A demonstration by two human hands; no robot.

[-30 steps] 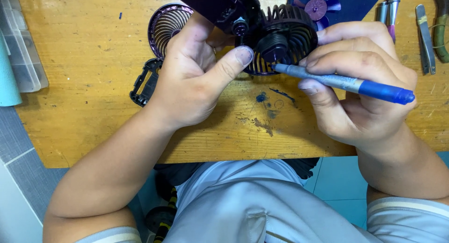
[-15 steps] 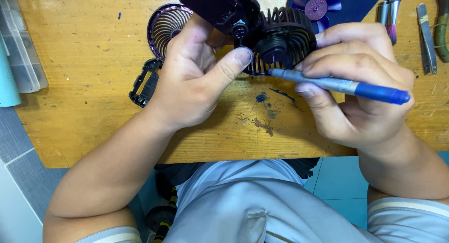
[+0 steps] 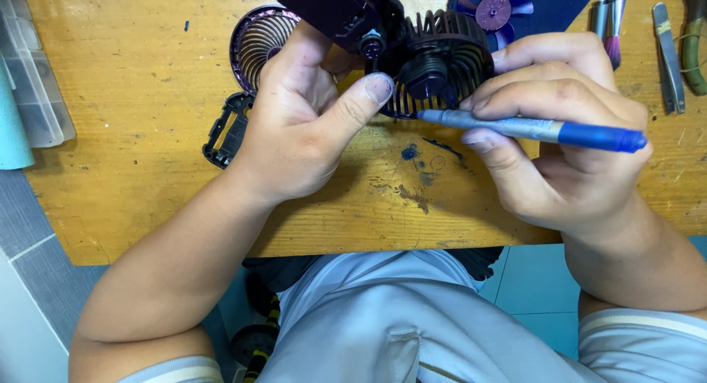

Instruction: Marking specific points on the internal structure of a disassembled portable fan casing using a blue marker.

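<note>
Scuffed and ink-stained, a wooden counter (image 3: 147,155) above pale floor tiles serves as the workbench for a small fan taken apart. The left hand (image 3: 294,132) has its grip clenched around the dark purple fan body (image 3: 335,11), thumb braced against the ribbed rear cage (image 3: 442,62), which is held just above the counter's far half. The right hand (image 3: 560,147) is closed on a blue-handled screwdriver (image 3: 530,129), its tip lying against the cage's lower rim. Done well, this step seems to call for a steady thumb brace and a tool kept in line with its seat, since a slip could skid across the thin ribs. Outward, a loose front grille (image 3: 258,40) and a black frame piece (image 3: 224,129) lie just beside the left wrist, a purple fan blade (image 3: 493,11) rests on a dark blue mat (image 3: 560,7), and tweezers (image 3: 666,51) and other hand tools line the right corner. Open room lies at the left and along the near edge; elbows hang off the counter, over the lap.
</note>
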